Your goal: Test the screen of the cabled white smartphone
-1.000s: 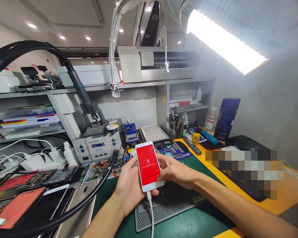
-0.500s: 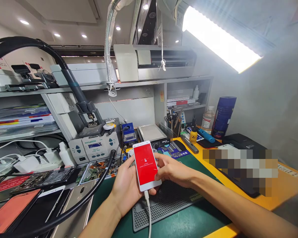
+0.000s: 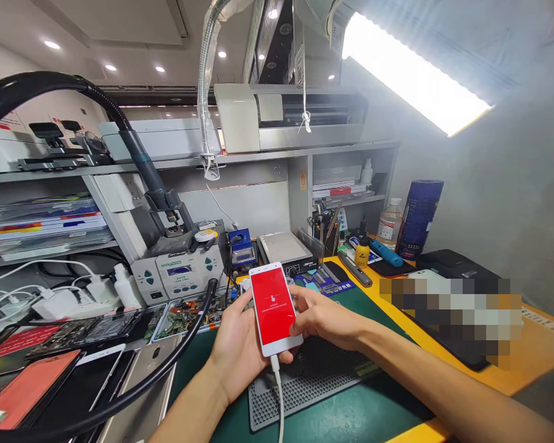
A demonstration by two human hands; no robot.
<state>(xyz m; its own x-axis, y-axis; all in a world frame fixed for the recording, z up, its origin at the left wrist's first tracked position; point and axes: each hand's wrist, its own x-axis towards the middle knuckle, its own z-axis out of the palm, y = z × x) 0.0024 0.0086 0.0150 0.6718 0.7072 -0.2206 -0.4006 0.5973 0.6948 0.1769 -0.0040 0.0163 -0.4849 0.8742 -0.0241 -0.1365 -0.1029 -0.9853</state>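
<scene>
A white smartphone [image 3: 271, 307] with a lit red screen is held upright, tilted back, above the work mat. My left hand [image 3: 235, 351] cradles it from behind and along its left edge, fingers partly hidden by the phone. At the right edge, my right hand [image 3: 325, 317] grips it with bent fingers, the thumb at the lower right of the screen. A white charging cable [image 3: 279, 394] is plugged into the phone's bottom end and hangs down. Beneath the hands lies a grey perforated pad [image 3: 300, 400] on the green mat [image 3: 351, 400].
A soldering station [image 3: 178, 274] stands at the back left, its black hose [image 3: 184, 360] arching across the front left. Phones and a parts tray [image 3: 166, 335] with circuit boards lie there. A yellow bottle [image 3: 361, 253] and blue tool [image 3: 385, 252] sit at the right. A bright lamp [image 3: 415, 74] hangs above.
The whole view has shifted slightly, so everything sits a little farther right. Both hands keep the same hold on the smartphone, and its screen remains red.
</scene>
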